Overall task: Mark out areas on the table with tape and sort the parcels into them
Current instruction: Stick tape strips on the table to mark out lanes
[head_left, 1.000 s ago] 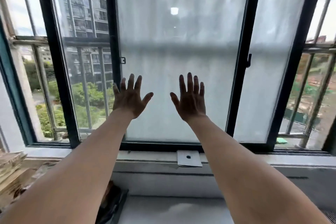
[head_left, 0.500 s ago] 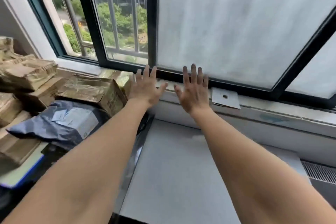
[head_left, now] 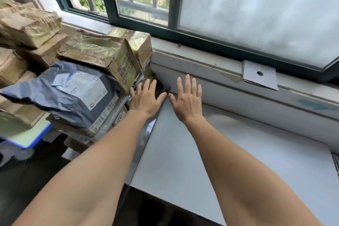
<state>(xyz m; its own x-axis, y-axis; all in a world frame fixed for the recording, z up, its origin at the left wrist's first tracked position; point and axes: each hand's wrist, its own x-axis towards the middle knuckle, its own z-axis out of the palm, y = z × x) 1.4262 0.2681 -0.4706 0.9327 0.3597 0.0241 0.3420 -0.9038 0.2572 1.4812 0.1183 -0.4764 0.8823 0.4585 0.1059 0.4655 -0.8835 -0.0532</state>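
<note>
Pale grey tabletop (head_left: 284, 170), lower right, shows no tape. Brown cardboard parcels (head_left: 99, 55) and dark grey plastic mailer (head_left: 55, 95) sit heaped at left, unsorted. Left hand (head_left: 145, 98) and right hand (head_left: 187, 102) have fingers spread flat, holding nothing; task likely unstarted.

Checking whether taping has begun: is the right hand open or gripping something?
Open. The right hand has straight, spread fingers, palm down over the far left corner of the white table, and holds nothing.
</note>
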